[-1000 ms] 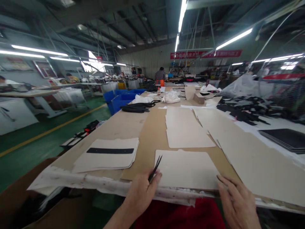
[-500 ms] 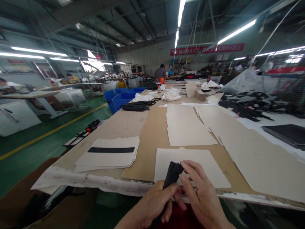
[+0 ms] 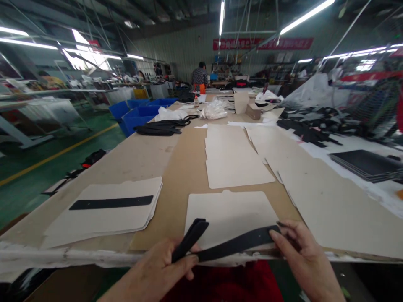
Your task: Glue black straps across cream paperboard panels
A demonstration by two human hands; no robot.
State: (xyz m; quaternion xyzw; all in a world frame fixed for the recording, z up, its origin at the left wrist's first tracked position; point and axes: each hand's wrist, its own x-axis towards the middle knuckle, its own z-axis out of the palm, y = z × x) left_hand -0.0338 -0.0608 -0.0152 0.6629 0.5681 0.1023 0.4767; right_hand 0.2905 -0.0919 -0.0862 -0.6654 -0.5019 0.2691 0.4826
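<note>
My left hand (image 3: 163,262) is closed round a folded bundle of black strips (image 3: 192,235) at the table's near edge. From it one black strip (image 3: 236,244) stretches to the right, its far end pinched between thumb and fingers of my right hand (image 3: 299,247). Behind the strip lies a pale cardboard panel (image 3: 229,209) with rounded corners, flat on the table. To the left, another black strip (image 3: 111,203) rests across a stack of similar panels (image 3: 103,220).
More pale panels (image 3: 236,159) lie overlapped ahead, with long sheets (image 3: 315,193) at right. Black pouches or straps (image 3: 160,127) sit at the left edge near blue bins (image 3: 141,117). Black sheets (image 3: 368,163) are stacked at right. A person (image 3: 200,77) stands at the far end.
My right hand has moved right, drawing one black strip out from the bundle. My left hand has shifted left with the rest. The view has turned slightly right and down.
</note>
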